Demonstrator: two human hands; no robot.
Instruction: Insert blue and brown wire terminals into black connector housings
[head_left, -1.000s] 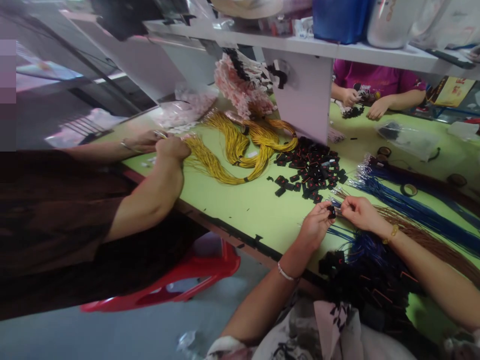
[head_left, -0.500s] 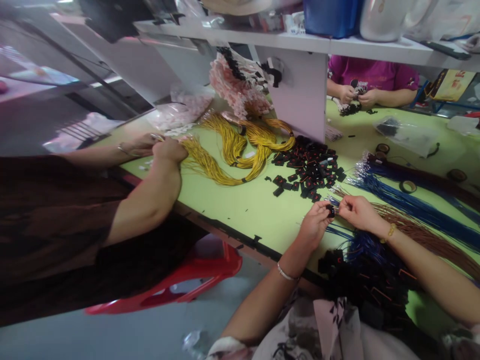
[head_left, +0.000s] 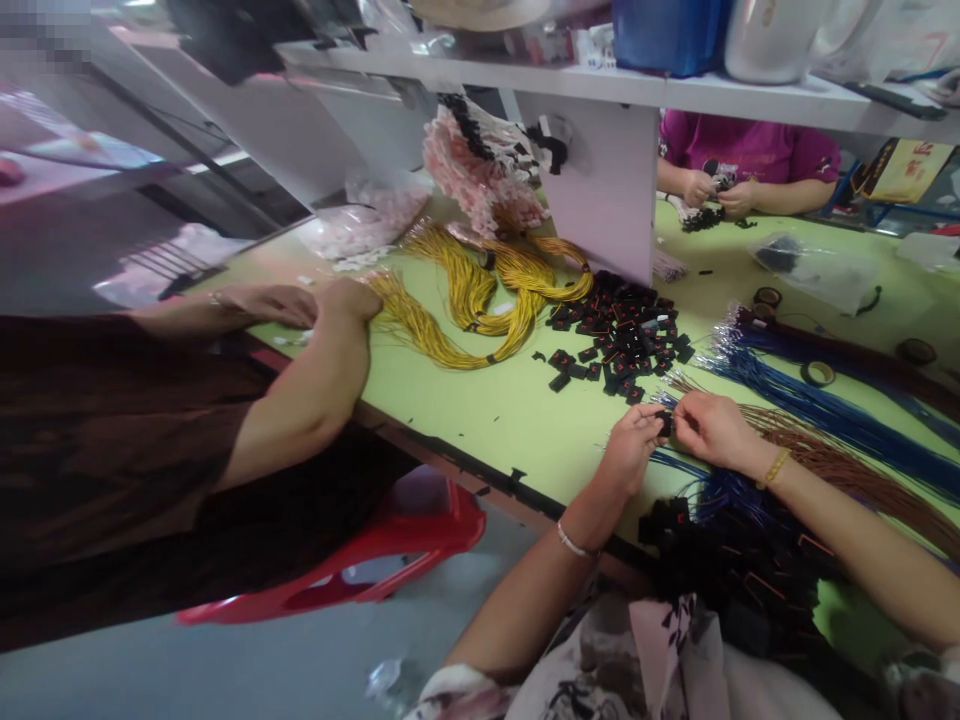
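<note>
My left hand (head_left: 632,440) pinches a small black connector housing (head_left: 664,423) between thumb and fingers. Close against its right side is my right hand (head_left: 705,425), fingers closed at the housing; what they grip is too small to make out. Above my hands lies a pile of black housings (head_left: 622,335). Blue wires (head_left: 817,410) and brown wires (head_left: 832,455) with metal tips spread out to the right. Below my hands, dark blue wires (head_left: 731,495) run into a heap of black housings (head_left: 735,570) near my body.
At the left, another person's hands (head_left: 277,303) work beside yellow wire bundles (head_left: 442,330). Across the table a person in purple (head_left: 750,150) handles small parts. A shelf (head_left: 480,75) crosses overhead. Tape rolls (head_left: 817,373) lie right; a red stool (head_left: 420,545) stands below.
My right hand has shifted slightly left, closer to the black housing. At the left, the other person's far hand has turned down and moved to the small white parts on the table.
</note>
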